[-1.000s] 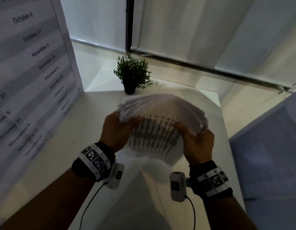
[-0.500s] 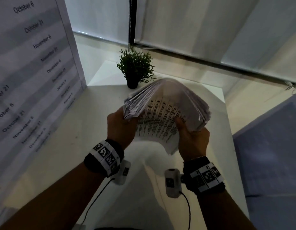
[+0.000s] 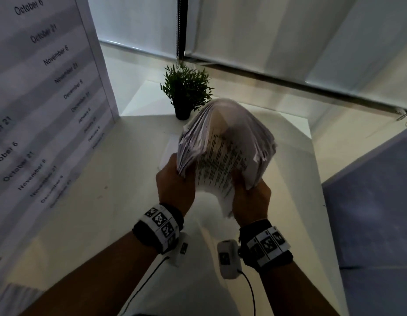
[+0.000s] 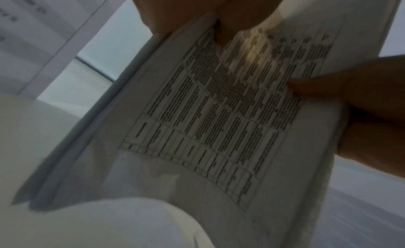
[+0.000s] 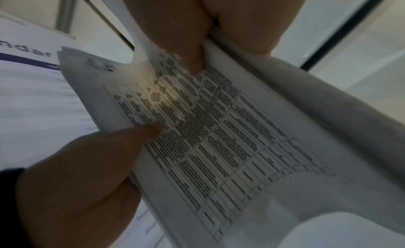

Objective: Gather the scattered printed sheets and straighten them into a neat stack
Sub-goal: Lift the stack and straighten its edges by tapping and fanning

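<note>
White paper, thick and bowed — your stack of printed sheets (image 3: 230, 151) arches upward between your hands, lifted above the table (image 3: 111, 179), just in front of the potted plant (image 3: 186, 92). The sheet facing you carries a printed grid of narrow columns filled with dark dashes of text, too blurred to read. Along the left side the sheet edges fan out unevenly, some poking past others; the right side is ragged too, with corners stepping out of line. From the left wrist view the same gridded page (image 4: 219, 113) curves down and away, its lower edge loose and drooping, several edges splayed at lower left.

Your left hand (image 3: 175, 185) grips the stack's left side, thumb pressed on the printed face and fingers wrapped behind. Your right hand (image 3: 251, 199) clamps the right side the same way — the right wrist view shows its thumb (image 5: 188, 49) lying on the page with the fingers behind the pile.

One more white sheet (image 3: 169, 149) lies flat on the table under and just left of the lifted stack. To your left stands a tall white board (image 3: 38, 87) printed with dates from October to February. Roller blinds (image 3: 289, 42) hang behind the table.
</note>
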The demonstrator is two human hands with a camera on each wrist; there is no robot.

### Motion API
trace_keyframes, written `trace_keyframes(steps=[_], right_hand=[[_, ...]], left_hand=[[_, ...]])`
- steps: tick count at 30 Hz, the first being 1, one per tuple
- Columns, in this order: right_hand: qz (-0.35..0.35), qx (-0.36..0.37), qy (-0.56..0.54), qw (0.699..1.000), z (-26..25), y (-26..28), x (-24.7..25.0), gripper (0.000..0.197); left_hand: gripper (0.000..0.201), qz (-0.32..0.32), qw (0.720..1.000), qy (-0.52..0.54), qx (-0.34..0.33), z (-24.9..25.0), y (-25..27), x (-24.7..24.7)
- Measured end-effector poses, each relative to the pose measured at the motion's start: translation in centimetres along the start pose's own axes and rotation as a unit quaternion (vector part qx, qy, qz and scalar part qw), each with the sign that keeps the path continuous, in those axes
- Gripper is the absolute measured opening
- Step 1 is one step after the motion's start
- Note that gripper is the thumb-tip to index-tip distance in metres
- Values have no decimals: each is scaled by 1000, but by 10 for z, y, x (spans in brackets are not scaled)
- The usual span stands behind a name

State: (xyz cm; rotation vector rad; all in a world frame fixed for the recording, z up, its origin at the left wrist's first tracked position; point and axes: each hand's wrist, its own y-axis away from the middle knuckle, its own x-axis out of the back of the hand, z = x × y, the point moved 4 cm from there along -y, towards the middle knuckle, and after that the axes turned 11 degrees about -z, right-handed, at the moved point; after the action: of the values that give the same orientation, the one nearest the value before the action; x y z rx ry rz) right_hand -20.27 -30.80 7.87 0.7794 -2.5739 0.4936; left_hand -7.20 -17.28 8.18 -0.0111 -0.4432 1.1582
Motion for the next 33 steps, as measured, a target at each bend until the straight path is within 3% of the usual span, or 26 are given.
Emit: trace_keyframes(steps=[3, 6, 8, 11, 14, 16, 18, 21, 24, 26, 29, 33], right_hand=[[-8, -29, 12, 999, 12, 9, -7, 21], [-111, -137, -12, 984, 39, 22, -24, 24], [-124, -179, -35, 975, 46, 24, -28, 18], [-106, -180, -58, 976, 35, 17, -18, 22], [-90, -124, -3, 988, 29, 14, -1, 30], [-97, -126, -12, 987, 29, 14, 8, 26], [-82, -143, -65, 984, 30, 11, 19, 36], [-16, -104, -155, 982, 14, 3, 35, 51], [8, -19, -201, 979, -10, -3, 44, 52], [14, 16, -206, 978, -21, -9, 46, 41], [47, 32, -180, 982, -27, -16, 48, 11], [84, 18, -188, 978, -24, -19, 47, 21]], left_hand=[[16, 19, 998, -26, -54, -4, 12, -2], [19, -76, 996, -43, 37, -40, 22, -14], [20, -93, 992, -45, 73, -48, 20, -16], [5, -88, 994, -11, 70, -34, 13, -10], [19, -99, 994, -30, 18, -30, 8, 1], [21, -173, 982, -74, 7, -36, 2, 6], [15, -253, 966, -60, -1, -36, -3, 6], [48, -186, 974, 113, -62, -24, -6, 17], [55, -145, 969, 165, -114, -6, -7, 19], [58, -125, 965, 200, -112, 3, -11, 20], [41, -96, 968, 206, -109, 14, -15, 21], [16, -55, 979, 166, -109, 28, -27, 20]])
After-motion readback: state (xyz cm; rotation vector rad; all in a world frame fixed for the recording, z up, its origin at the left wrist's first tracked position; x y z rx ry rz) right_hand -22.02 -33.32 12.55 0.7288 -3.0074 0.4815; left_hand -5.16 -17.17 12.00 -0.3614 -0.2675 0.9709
